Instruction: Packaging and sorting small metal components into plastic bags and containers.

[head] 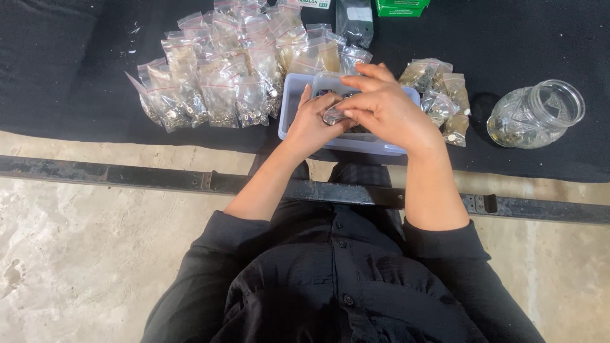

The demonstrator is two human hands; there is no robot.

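Both hands meet over a pale blue plastic tray [287, 105] on a black cloth. My left hand [312, 124] and my right hand [381, 108] together grip a small clear plastic bag [333, 115] with small metal parts in it, held just above the tray. The right hand's fingers curl over the bag's top. The tray's contents are mostly hidden by the hands.
Several small clear bags of metal parts [216, 76] are piled left of the tray, and a few more bags [441, 95] lie to its right. A glass jar [537, 114] lies on its side at far right. A green box [401, 6] stands at the back. A black metal bar [127, 174] runs along the concrete floor.
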